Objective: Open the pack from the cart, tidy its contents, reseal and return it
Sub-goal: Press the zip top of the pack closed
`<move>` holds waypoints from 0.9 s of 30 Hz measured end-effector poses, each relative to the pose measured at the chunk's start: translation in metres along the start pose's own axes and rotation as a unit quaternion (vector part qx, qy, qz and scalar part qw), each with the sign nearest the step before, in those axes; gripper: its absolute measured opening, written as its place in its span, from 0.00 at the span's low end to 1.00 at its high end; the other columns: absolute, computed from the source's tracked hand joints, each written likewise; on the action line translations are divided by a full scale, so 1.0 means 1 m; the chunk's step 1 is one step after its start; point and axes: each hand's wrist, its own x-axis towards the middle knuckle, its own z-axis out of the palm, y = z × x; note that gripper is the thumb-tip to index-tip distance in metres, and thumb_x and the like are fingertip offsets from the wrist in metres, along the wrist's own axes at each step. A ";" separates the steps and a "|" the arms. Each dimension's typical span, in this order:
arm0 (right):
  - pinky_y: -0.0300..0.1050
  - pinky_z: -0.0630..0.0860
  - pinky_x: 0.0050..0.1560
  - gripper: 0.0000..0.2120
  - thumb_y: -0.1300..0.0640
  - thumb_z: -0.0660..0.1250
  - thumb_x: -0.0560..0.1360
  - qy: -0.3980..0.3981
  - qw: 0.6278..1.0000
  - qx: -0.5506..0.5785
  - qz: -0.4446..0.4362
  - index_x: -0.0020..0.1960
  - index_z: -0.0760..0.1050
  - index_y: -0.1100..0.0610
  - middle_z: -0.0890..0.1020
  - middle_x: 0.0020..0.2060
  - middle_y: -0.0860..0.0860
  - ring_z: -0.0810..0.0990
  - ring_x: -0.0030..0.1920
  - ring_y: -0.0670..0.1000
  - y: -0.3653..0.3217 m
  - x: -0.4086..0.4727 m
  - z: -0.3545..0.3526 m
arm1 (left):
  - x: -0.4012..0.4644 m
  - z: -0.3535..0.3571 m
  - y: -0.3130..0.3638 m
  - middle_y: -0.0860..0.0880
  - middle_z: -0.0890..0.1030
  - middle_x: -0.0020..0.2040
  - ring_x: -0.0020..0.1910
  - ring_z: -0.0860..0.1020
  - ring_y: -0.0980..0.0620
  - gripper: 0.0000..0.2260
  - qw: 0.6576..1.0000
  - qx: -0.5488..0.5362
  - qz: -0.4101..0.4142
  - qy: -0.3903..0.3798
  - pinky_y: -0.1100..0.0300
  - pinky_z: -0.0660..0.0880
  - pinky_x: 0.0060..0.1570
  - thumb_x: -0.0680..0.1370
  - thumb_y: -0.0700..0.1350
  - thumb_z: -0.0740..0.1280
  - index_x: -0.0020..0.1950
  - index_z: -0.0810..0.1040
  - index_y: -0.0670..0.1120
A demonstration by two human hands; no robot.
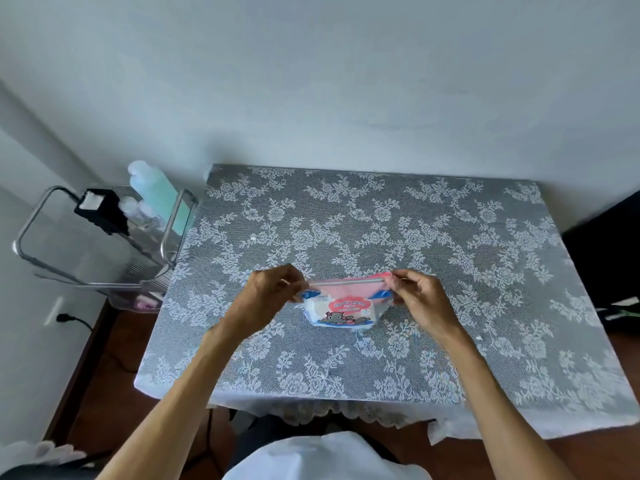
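a person's two bare hands hold a small zip-top pack (pixel 341 308) over a table (pixel 381 237) covered with a white floral lace tablecloth (pixel 450 358). the pack sits near the middle of the table, a little toward its near edge, with its lower end seeming to rest on the cloth. it is pink along the top strip, has blue corners, a cartoon animal on the front, and white contents showing through. the left hand (pixel 273 289) pinches the pack's upper left corner with curled fingers. the right hand (pixel 417 294) pinches the upper right corner the same way, so the top strip stretches straight between them. just beside the table's far left corner stands a metal-framed cart (pixel 100 237) holding a pale green bottle (pixel 156 192) and a black box (pixel 100 209).
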 end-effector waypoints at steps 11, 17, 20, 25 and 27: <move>0.55 0.83 0.37 0.14 0.51 0.65 0.78 0.066 0.987 -0.062 0.131 0.60 0.77 0.58 0.85 0.39 0.54 0.84 0.35 0.55 0.024 0.050 0.022 | 0.053 0.027 -0.027 0.46 0.86 0.43 0.42 0.83 0.48 0.06 0.990 0.098 -0.099 0.038 0.53 0.81 0.41 0.78 0.44 0.69 0.51 0.83 0.43; 0.47 0.77 0.59 0.24 0.47 0.56 0.82 0.099 0.967 -0.229 0.041 0.75 0.62 0.54 0.70 0.71 0.57 0.74 0.66 0.54 0.040 0.051 0.031 | 0.050 0.072 -0.042 0.44 0.68 0.75 0.74 0.66 0.45 0.24 0.971 0.213 -0.087 0.060 0.47 0.63 0.73 0.82 0.56 0.58 0.75 0.65 0.45; 0.54 0.62 0.74 0.23 0.53 0.52 0.83 0.055 0.946 -0.304 -0.098 0.76 0.59 0.56 0.63 0.75 0.56 0.62 0.75 0.54 0.051 0.031 0.059 | 0.028 0.108 -0.044 0.45 0.58 0.79 0.79 0.54 0.49 0.24 0.968 0.242 -0.019 0.057 0.53 0.50 0.76 0.85 0.53 0.52 0.78 0.59 0.43; 0.49 0.50 0.78 0.25 0.57 0.54 0.83 -0.032 0.916 -0.383 -0.116 0.78 0.52 0.59 0.55 0.77 0.55 0.52 0.78 0.52 0.075 0.022 0.091 | 0.018 0.130 -0.060 0.35 0.63 0.75 0.76 0.60 0.38 0.25 0.957 0.284 0.054 -0.034 0.44 0.62 0.74 0.81 0.38 0.61 0.76 0.59 0.34; 0.45 0.46 0.78 0.25 0.53 0.51 0.84 -0.043 0.903 -0.411 -0.114 0.78 0.52 0.60 0.53 0.77 0.53 0.52 0.78 0.53 0.083 0.022 0.094 | 0.017 0.133 -0.069 0.38 0.60 0.77 0.78 0.56 0.40 0.25 0.946 0.315 0.045 -0.065 0.46 0.57 0.77 0.82 0.41 0.58 0.77 0.56 0.36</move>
